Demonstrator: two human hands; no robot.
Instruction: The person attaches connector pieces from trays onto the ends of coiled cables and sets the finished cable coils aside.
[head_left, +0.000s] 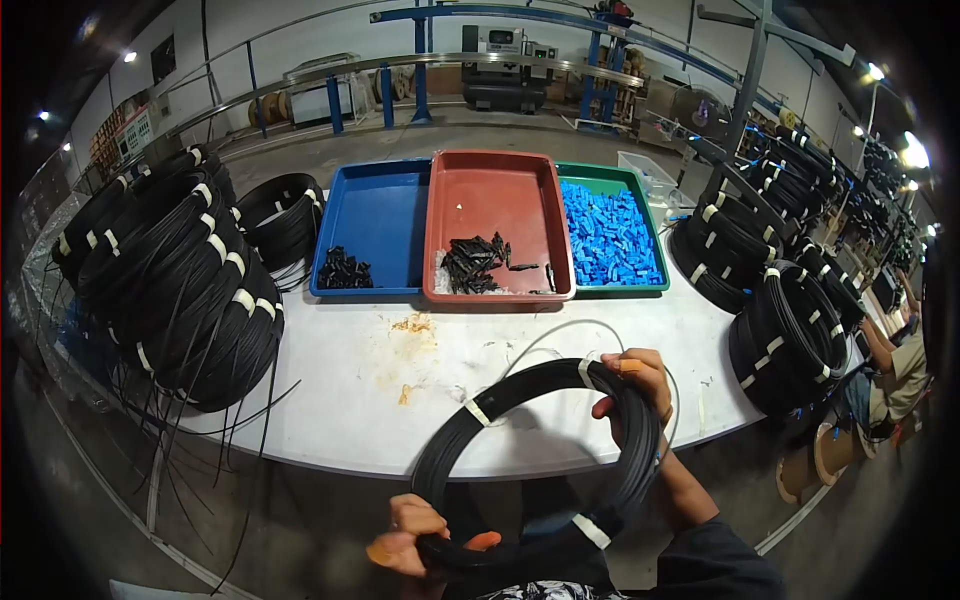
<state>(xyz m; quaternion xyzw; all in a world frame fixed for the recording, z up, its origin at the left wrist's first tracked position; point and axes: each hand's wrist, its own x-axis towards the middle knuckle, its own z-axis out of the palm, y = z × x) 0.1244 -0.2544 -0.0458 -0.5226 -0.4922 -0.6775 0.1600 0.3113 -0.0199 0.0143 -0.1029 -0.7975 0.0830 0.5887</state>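
Observation:
A coil of black cable (453, 450), bound with white tape bands, is tilted over the front edge of the white table (340, 400). My left hand (408, 535) is closed round its lower left side. My right hand (640, 385) grips its upper right side, fingers over the outside and thumb inside the ring. Orange-brown wraps show on fingers of both hands. A thin loose cable end arcs above and to the right of the coil. Beyond it lie a blue tray (375, 220), a red tray (490, 200) and a green tray (600, 180).
Stacked black coils (190, 290) stand at the left, a smaller coil (280, 215) beside them. More coils (785, 340) are at the right edge. Black pieces (475, 262) lie in the red tray, blue pieces (610, 235) in the green. Another person (900, 370) is at far right.

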